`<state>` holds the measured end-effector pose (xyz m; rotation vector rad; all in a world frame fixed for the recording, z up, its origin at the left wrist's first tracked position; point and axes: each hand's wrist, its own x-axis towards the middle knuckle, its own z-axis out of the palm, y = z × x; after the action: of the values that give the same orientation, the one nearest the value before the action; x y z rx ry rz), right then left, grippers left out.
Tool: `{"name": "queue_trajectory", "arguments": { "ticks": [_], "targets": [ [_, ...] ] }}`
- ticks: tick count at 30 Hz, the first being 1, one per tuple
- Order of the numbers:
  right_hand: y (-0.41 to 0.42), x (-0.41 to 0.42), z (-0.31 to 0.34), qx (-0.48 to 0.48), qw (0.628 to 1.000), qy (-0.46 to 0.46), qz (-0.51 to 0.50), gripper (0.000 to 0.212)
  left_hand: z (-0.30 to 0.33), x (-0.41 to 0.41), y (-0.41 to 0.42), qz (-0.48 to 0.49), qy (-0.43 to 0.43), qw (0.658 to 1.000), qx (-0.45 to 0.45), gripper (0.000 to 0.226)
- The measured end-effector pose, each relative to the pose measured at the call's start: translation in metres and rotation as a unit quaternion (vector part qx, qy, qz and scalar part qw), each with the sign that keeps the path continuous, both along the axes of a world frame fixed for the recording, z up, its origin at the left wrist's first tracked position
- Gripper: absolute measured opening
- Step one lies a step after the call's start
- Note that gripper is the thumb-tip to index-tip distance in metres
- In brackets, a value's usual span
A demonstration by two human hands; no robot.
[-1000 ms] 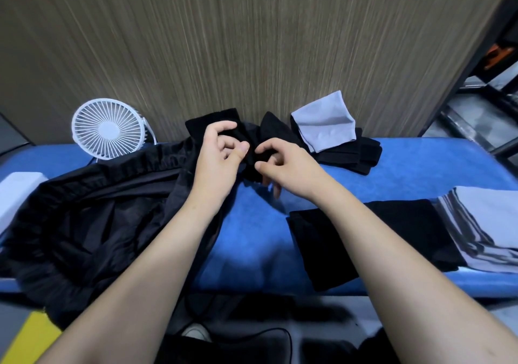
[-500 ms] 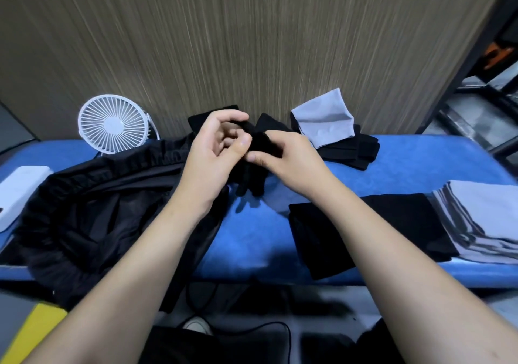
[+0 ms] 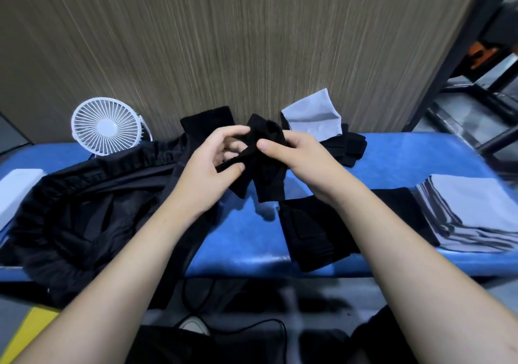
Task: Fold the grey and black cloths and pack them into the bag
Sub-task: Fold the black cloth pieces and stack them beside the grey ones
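A small black cloth (image 3: 266, 173) hangs bunched above the blue table (image 3: 246, 240), held between both hands. My left hand (image 3: 207, 164) pinches its left edge and my right hand (image 3: 297, 156) grips its top with the thumb on the front. An open black bag (image 3: 84, 203) lies spread at the left. A loose grey cloth (image 3: 314, 116) rests on a pile of black cloths (image 3: 347, 147) at the back. A folded black cloth (image 3: 316, 231) lies under my right forearm. A stack of folded grey cloths (image 3: 473, 215) sits at the right.
A white desk fan (image 3: 105, 126) stands at the back left against the wooden wall. A white box (image 3: 16, 187) lies at the far left edge. Metal shelving (image 3: 482, 116) rises at the right. Black cables (image 3: 224, 321) trail on the floor below the table's front edge.
Both hands have lifted the black cloth off the back pile and drawn it toward me; it now hangs bunched between them above the table.
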<state>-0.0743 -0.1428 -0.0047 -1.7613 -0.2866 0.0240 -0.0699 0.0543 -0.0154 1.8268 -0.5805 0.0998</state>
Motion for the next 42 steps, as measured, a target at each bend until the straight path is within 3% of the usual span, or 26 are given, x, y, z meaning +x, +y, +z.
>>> {"name": "queue_trajectory", "arguments": {
  "ticks": [3, 9, 12, 21, 26, 30, 33, 37, 42],
  "targets": [
    [-0.012, 0.000, 0.003, 0.011, 0.999, 0.039, 0.001, 0.032, 0.003, 0.002, 0.004, 0.075, -0.011, 0.997, -0.023, 0.048],
    [-0.031, 0.000, 0.008, 0.009, 0.996, 0.058, -0.067, 0.038, 0.010, 0.010, 0.020, 0.161, 0.041, 0.966, -0.198, 0.033],
    [-0.036, -0.003, 0.009, 0.002, 0.995, 0.053, -0.081, 0.028, 0.009, 0.013, 0.028, 0.201, 0.038, 0.956, -0.211, 0.026],
    [-0.049, -0.012, 0.010, 0.034, 0.987, 0.082, -0.133, 0.019, -0.006, 0.011, 0.033, 0.199, 0.093, 0.968, -0.124, 0.024],
    [-0.058, -0.016, 0.012, 0.118, 0.971, 0.164, -0.129, 0.025, -0.012, 0.005, 0.031, 0.161, 0.180, 0.967, -0.084, 0.024],
    [-0.067, -0.020, 0.012, 0.134, 0.967, 0.198, -0.087, 0.025, -0.011, -0.004, 0.029, 0.143, 0.239, 0.955, -0.102, 0.026],
    [-0.073, -0.025, 0.011, 0.102, 0.971, 0.202, -0.072, 0.030, -0.012, -0.012, 0.036, 0.103, 0.295, 0.945, -0.098, 0.031],
    [-0.075, -0.030, 0.005, 0.053, 0.978, 0.185, -0.082, 0.033, -0.021, -0.024, 0.045, 0.064, 0.300, 0.951, -0.032, 0.025],
    [-0.071, -0.035, -0.003, -0.103, 0.978, 0.136, -0.123, 0.030, -0.033, -0.033, 0.049, 0.065, 0.286, 0.955, 0.048, 0.026]
  ]
}}
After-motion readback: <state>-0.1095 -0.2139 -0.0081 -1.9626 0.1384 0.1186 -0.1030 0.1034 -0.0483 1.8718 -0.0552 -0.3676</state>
